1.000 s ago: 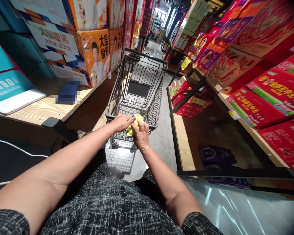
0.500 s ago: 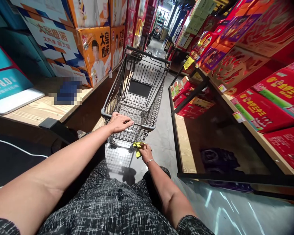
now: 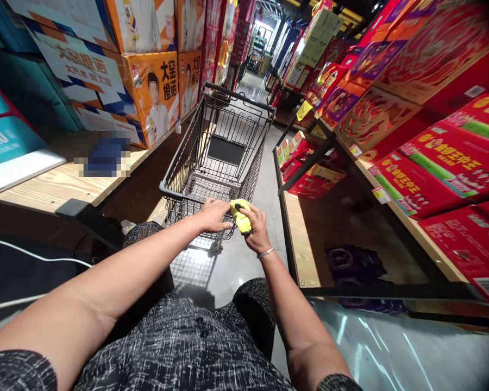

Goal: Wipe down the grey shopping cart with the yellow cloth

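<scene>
A dark wire shopping cart (image 3: 224,150) with a grey rim stands in front of me, its near edge just ahead of my knees. My left hand (image 3: 215,215) grips that near rim, the thumb on my side and the fingers over the top. In my right hand (image 3: 258,228) is a bunched yellow cloth (image 3: 242,219) with dark edging. The cloth presses against the rim's near right corner, close beside my left fingertips. A thin bracelet (image 3: 265,253) circles my right wrist. The basket's wire floor shows through the sides.
Orange and white cartons (image 3: 152,98) are stacked on a wooden shelf (image 3: 36,190) at left, near a blurred dark blue item. Red gift boxes (image 3: 432,163) fill the right shelf, whose black frame (image 3: 291,239) borders the aisle. White cables (image 3: 36,251) hang at lower left.
My right hand has brought the yellow cloth up from below the cart's edge onto the rim's right corner. My left hand has slid right along the rim.
</scene>
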The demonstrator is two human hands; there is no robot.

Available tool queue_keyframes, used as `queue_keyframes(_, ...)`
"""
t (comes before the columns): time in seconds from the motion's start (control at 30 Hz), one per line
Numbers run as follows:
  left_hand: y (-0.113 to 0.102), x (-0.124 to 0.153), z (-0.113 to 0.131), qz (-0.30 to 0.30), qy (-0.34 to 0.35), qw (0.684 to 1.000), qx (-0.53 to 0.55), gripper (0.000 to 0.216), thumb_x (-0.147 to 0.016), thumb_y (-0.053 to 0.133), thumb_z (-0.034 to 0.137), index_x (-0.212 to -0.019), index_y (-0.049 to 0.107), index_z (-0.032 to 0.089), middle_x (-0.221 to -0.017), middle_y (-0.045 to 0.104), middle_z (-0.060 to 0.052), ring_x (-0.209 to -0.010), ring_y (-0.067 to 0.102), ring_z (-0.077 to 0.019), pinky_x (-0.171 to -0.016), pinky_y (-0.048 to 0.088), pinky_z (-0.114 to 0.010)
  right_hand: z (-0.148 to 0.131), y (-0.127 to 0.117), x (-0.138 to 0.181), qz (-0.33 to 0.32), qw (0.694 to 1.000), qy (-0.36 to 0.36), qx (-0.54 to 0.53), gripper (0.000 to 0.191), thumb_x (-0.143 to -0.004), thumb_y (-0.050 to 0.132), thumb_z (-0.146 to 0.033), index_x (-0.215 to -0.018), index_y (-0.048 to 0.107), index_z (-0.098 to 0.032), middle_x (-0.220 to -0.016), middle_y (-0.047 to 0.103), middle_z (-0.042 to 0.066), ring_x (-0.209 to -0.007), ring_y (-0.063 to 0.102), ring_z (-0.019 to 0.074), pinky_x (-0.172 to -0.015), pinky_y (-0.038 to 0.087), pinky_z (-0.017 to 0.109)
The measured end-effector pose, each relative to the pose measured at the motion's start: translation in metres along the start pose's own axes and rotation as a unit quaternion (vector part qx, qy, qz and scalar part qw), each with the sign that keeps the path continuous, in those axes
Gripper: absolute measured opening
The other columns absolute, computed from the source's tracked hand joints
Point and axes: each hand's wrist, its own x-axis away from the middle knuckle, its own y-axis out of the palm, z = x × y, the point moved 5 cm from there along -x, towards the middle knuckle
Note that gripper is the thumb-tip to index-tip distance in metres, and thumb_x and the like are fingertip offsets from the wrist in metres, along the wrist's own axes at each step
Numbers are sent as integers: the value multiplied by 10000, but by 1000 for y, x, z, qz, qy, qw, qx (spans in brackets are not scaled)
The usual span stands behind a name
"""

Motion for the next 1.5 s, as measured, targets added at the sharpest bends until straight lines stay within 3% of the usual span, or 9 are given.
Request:
queue_keyframes(0.2,4,-3,0,1,-3,999,33,547,-808,628,530,-1265,540,243,-1285,634,-102,-1193,531,-321,-1006,284,-475,41,-15,-75,-167,985,-34,7,518,-769,468,14,-1197,656,-210,-1253,663,76,-1227,537,202,-1068,332,411)
queue_keyframes(0.3,4,-2,0,7,6,999,41,560,-785,647,530,-1251,544,238,-1248,641,-103,-1172,533,-314,-1013,264,-476,60,-21,-112,-159,981,14,113,513,-799,455,24,-1191,668,-228,-1240,658,72,-1154,534,217,-992,379,378)
queue_keyframes(0.4,4,-2,0,14,7,999,42,518,-789,632,499,-1226,552,233,-1217,644,-100,-1164,527,-312,-1013,249,-481,58,-17,-134,-164,962,27,216,506,-860,445,-24,-1248,640,-283,-1319,605,72,-1156,480,258,-903,411,382)
queue_keyframes(0.63,8,-1,0,47,22,997,51,393,-767,573,300,-1158,562,261,-1166,658,-58,-1137,531,-292,-989,255,-470,35,-8,-136,-280,907,-14,315,324,-921,455,-134,-1132,661,-268,-1166,619,102,-1061,488,272,-785,432,382)
queue_keyframes(0.93,10,7,6,79,34,994,71,354,-732,534,187,-1067,617,265,-1063,704,-29,-1073,577,-261,-1026,248,-466,23,-22,-114,-287,896,36,338,365,-854,484,-59,-1115,650,-254,-1155,613,91,-1058,520,263,-781,449,360)
queue_keyframes(1.1,5,7,-8,62,48,994,82,256,-794,520,277,-1022,636,266,-1054,714,-10,-1056,579,-246,-1026,241,-456,28,-25,-98,-234,930,69,276,389,-817,502,-59,-1111,664,-254,-1143,620,82,-1003,511,248,-814,438,347)
queue_keyframes(1.27,-1,2,-22,38,46,995,81,321,-906,410,419,-1008,663,250,-967,707,-27,-1032,574,-246,-1001,235,-460,35,-15,-64,-57,986,79,137,404,-796,454,-54,-1138,620,-190,-1216,596,104,-1140,512,239,-992,398,389)
queue_keyframes(1.37,-5,-2,-29,30,45,996,73,411,-956,310,430,-965,675,239,-940,703,-34,-1002,585,-236,-967,242,-450,31,7,-29,48,992,94,68,385,-829,453,-135,-1190,578,-189,-1260,552,132,-1252,467,256,-1063,370,442)
queue_keyframes(1.5,-7,-7,-37,8,55,997,58,406,-957,324,436,-1020,680,253,-1009,721,-25,-1037,587,-234,-975,224,-441,19,59,30,118,979,154,66,510,-847,429,-150,-1356,453,-165,-1385,406,203,-1364,361,268,-1075,387,448)
